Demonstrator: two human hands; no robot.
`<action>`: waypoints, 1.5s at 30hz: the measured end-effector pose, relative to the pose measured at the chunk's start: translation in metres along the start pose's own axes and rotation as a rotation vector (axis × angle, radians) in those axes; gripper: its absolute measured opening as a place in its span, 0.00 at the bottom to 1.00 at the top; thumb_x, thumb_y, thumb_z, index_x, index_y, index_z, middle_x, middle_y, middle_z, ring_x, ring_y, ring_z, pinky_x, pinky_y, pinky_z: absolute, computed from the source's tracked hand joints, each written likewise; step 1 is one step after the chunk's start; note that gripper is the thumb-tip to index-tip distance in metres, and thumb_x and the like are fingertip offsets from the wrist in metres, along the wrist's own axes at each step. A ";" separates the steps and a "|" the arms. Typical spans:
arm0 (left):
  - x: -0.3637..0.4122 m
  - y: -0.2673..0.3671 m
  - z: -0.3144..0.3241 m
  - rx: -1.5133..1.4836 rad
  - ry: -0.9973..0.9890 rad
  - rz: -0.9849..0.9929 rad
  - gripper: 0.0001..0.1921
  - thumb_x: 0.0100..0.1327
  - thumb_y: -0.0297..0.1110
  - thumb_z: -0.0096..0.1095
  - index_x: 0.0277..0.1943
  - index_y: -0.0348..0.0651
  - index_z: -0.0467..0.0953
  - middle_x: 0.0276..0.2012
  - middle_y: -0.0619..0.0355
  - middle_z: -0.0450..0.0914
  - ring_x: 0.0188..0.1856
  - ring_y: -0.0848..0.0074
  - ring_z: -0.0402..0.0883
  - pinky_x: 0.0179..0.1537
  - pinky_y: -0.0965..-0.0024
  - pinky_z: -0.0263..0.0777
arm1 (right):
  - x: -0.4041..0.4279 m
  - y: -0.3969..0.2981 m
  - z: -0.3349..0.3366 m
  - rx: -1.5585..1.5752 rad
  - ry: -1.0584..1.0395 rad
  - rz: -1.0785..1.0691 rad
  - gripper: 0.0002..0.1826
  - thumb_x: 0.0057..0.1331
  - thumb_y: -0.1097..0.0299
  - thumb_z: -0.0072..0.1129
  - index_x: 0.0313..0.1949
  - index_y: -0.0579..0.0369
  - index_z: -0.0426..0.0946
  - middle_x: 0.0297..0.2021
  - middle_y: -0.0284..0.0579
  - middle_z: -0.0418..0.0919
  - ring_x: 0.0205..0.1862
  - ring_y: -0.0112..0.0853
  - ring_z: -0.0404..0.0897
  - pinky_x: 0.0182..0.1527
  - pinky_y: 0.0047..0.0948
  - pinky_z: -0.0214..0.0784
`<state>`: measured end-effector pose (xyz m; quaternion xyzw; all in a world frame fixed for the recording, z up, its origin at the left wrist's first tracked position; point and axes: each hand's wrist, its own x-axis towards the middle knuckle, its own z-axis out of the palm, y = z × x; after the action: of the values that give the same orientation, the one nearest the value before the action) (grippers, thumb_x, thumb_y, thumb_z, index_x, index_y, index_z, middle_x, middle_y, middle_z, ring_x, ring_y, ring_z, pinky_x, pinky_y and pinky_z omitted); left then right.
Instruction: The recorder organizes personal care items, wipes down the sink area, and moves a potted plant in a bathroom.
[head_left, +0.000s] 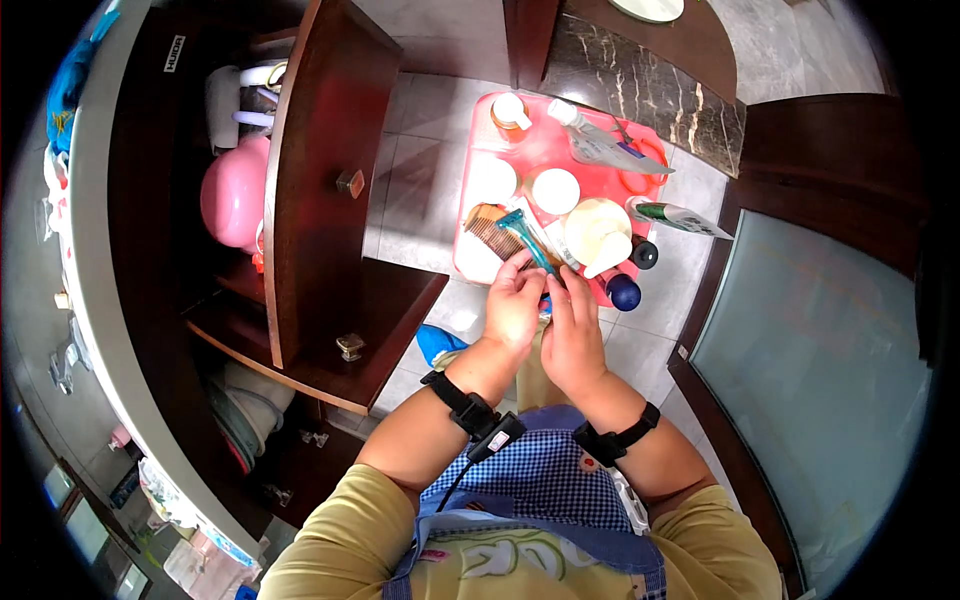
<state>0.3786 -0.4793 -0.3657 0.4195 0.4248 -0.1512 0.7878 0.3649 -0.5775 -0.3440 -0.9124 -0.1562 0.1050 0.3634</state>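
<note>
A teal disposable razor points away from me, its head resting over the other toiletries. My left hand pinches the near end of its handle between thumb and fingers. Close against it, my right hand has its fingertips on the same end, which the fingers partly hide. Just beyond lies a brown comb with its teeth showing. A cream pump bottle stands to the right of the razor. Two white round lids are farther back. All these sit on a pink plastic stool.
Red-handled scissors, a clear white-capped bottle, an amber pump bottle and a dark-blue-capped bottle share the stool. On the left, open cabinet doors jut out; a pink basin is inside. A frosted glass door stands right.
</note>
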 end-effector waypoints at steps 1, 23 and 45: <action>-0.001 0.001 0.002 0.003 0.000 0.000 0.18 0.59 0.23 0.46 0.53 0.37 0.61 0.34 0.59 0.74 0.31 0.83 0.70 0.29 0.81 0.66 | 0.000 0.000 -0.001 -0.009 0.020 0.011 0.26 0.49 0.82 0.43 0.51 0.65 0.60 0.52 0.60 0.58 0.54 0.54 0.59 0.56 0.45 0.52; -0.159 0.073 -0.083 0.451 -0.603 0.092 0.19 0.57 0.21 0.47 0.54 0.37 0.62 0.44 0.56 0.71 0.46 0.77 0.70 0.48 0.75 0.64 | -0.059 -0.081 -0.053 -0.153 -0.133 -0.229 0.26 0.46 0.75 0.50 0.49 0.57 0.65 0.52 0.49 0.62 0.52 0.46 0.62 0.53 0.39 0.56; -0.477 0.185 -0.431 0.030 0.236 0.703 0.11 0.60 0.28 0.48 0.45 0.39 0.69 0.35 0.58 0.76 0.37 0.80 0.74 0.38 0.79 0.68 | -0.026 -0.382 -0.042 -0.182 -0.127 -0.923 0.13 0.45 0.77 0.49 0.34 0.58 0.71 0.39 0.50 0.69 0.41 0.46 0.69 0.43 0.38 0.63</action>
<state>-0.0287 -0.0843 -0.0110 0.5658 0.3404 0.1717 0.7311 0.2741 -0.3508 -0.0462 -0.7676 -0.5759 -0.0259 0.2802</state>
